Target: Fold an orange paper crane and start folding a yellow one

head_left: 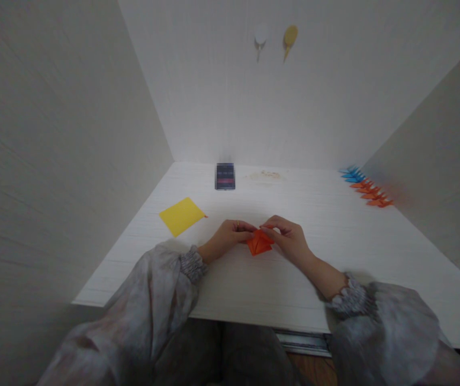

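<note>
A folded piece of orange origami paper (259, 244) is between my two hands, low over the white table. My left hand (232, 234), with a ring on one finger, pinches its left upper edge. On the other side, my right hand (288, 236) grips the top right part between thumb and fingers. Crease lines show on the face of the paper, and its lower corner points toward me. The fingers cover its upper edges. To the left of my left hand lies a flat yellow paper sheet (182, 216), with a tiny orange scrap at its right corner.
Behind my hands, a dark phone (225, 177) with a blurred screen lies near the back wall. Folded blue origami pieces (353, 174) and several orange ones (372, 194) stand in a row at the back right. Two hooks, white (260, 37) and yellow (290, 36), are on the wall. Panels enclose both sides.
</note>
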Demonstrator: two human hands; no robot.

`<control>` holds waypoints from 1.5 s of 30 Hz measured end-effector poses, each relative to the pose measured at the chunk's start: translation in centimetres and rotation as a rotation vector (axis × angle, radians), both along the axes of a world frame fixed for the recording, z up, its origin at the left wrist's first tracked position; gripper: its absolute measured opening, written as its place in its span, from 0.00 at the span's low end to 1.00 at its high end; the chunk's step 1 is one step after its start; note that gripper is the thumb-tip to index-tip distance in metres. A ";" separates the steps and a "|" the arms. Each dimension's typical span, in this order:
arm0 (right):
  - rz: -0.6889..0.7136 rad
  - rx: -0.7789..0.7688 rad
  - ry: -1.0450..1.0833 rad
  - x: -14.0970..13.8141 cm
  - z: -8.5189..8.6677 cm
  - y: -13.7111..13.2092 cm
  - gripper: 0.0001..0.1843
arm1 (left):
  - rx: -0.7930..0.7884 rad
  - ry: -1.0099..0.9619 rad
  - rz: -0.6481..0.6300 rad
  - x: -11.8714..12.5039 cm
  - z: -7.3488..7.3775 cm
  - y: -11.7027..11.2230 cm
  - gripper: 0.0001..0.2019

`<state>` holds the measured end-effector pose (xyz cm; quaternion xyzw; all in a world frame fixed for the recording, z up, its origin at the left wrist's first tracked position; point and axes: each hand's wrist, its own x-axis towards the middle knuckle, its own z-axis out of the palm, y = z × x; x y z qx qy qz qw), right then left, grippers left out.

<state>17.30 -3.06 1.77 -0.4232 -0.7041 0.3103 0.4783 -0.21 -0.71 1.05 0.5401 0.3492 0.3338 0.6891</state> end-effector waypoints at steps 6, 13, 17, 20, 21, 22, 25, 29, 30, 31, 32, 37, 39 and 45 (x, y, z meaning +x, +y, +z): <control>0.016 0.014 0.000 0.0 -0.1 -0.1 0.05 | -0.046 0.001 0.054 0.1 0.5 -0.1 0.08; 0.045 0.025 0.003 0.1 0.0 -0.1 0.05 | -0.028 -0.004 0.066 0.0 0.2 0.0 0.07; 0.032 0.013 0.013 0.1 0.1 0.0 0.05 | 0.027 -0.018 0.048 -0.1 -0.1 0.0 0.09; 0.034 0.003 0.010 0.1 0.1 -0.1 0.05 | -0.004 -0.043 0.032 -0.1 -0.3 0.0 0.10; 0.040 0.001 0.008 0.1 0.1 -0.1 0.05 | -0.013 -0.049 0.029 -0.1 -0.3 0.0 0.10; 0.046 0.000 0.007 0.1 0.1 -0.1 0.05 | -0.019 -0.052 0.030 0.0 -0.3 0.0 0.09; 0.058 0.005 -0.009 -0.1 0.2 -0.1 0.05 | -0.026 -0.038 0.038 0.1 -0.2 0.0 0.08; 0.055 0.017 -0.052 -0.2 0.4 -0.1 0.05 | -0.012 0.004 0.048 0.1 -0.2 0.0 0.08; 0.054 0.018 -0.063 -0.2 0.3 -0.1 0.05 | -0.008 0.008 0.048 0.1 -0.3 0.1 0.08; 0.051 0.020 -0.073 -0.2 0.3 -0.1 0.05 | -0.003 0.010 0.048 0.1 -0.3 0.1 0.08; 0.045 0.022 -0.081 -0.2 0.3 -0.1 0.05 | 0.004 0.013 0.049 0.1 -0.4 0.1 0.08; 0.033 0.028 -0.097 -0.2 0.1 0.0 0.06 | 0.043 0.020 0.018 0.2 -0.5 0.1 0.10; 0.040 0.021 -0.094 -0.2 0.0 0.1 0.06 | 0.042 0.040 0.010 0.2 -0.5 0.1 0.11; 0.025 0.019 -0.051 -0.2 0.1 0.0 0.06 | 0.030 0.076 0.041 0.2 -0.6 0.1 0.12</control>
